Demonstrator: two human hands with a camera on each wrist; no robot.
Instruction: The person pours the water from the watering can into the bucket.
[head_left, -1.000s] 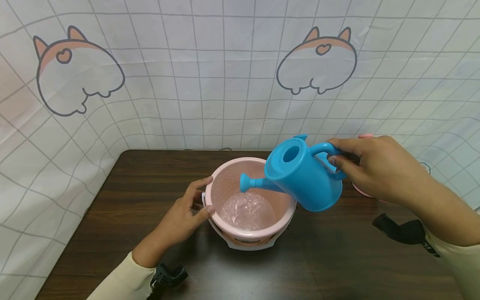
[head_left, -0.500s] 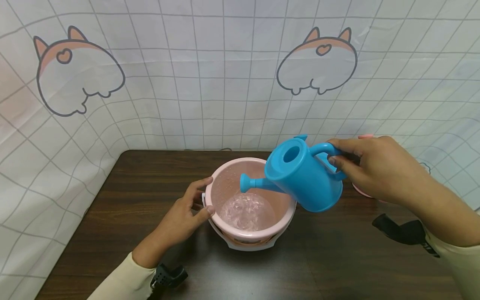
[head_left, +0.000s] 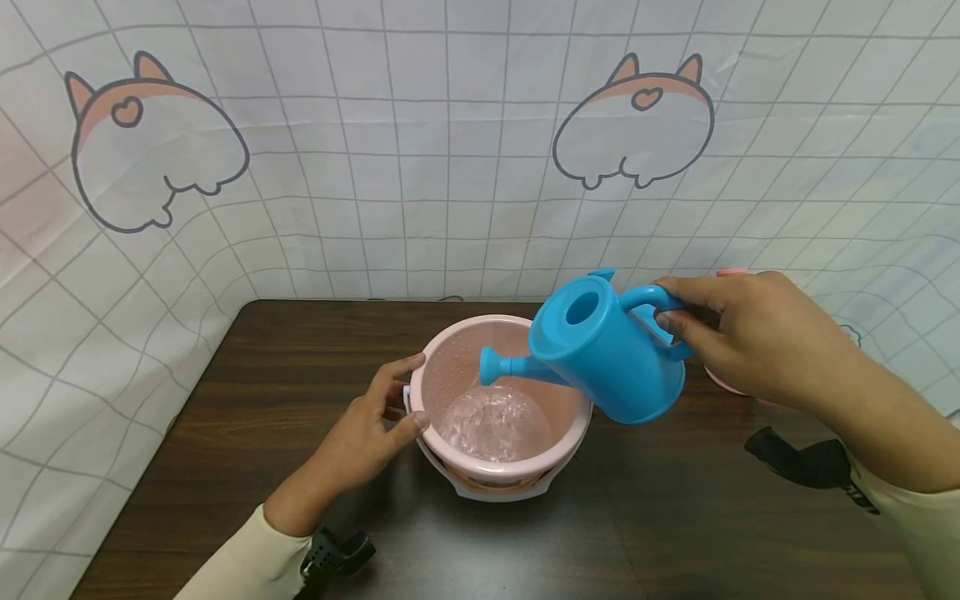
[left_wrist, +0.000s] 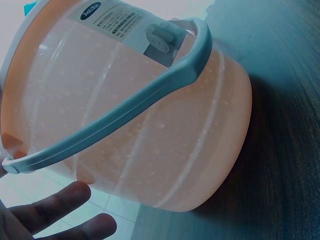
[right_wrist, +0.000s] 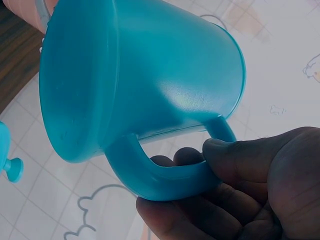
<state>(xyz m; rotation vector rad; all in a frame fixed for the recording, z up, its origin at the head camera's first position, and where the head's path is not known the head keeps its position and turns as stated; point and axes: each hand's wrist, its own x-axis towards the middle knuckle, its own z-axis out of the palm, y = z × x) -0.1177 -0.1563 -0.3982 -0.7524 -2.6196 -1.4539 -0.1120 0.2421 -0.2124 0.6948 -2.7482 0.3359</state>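
In the head view, a pink bucket point(head_left: 581, 417) with a white handle stands on the dark wooden table, and disturbed, bubbly water point(head_left: 495, 423) lies in its bottom. My left hand point(head_left: 371, 429) holds the bucket's left rim, thumb and index finger resting over the edge. Two lower fingers point(left_wrist: 95, 227) show apart from the wall in the left wrist view. My right hand point(head_left: 757, 337) grips the handle of a blue watering can point(head_left: 615, 358). Its body is tilted, with the spout's rose point(head_left: 491, 366) above the bucket's opening. Any stream from it is too faint to make out.
The brown table point(head_left: 300, 367) meets a hanging white grid cloth point(head_left: 450, 167) behind the bucket. Something pink point(head_left: 731, 272) is mostly hidden behind my right hand. A small blue knobbed thing point(right_wrist: 12, 169) shows at the left edge of the right wrist view.
Both hands, the bucket and the watering can stay in place. Only the ripples and bubbles on the water differ.
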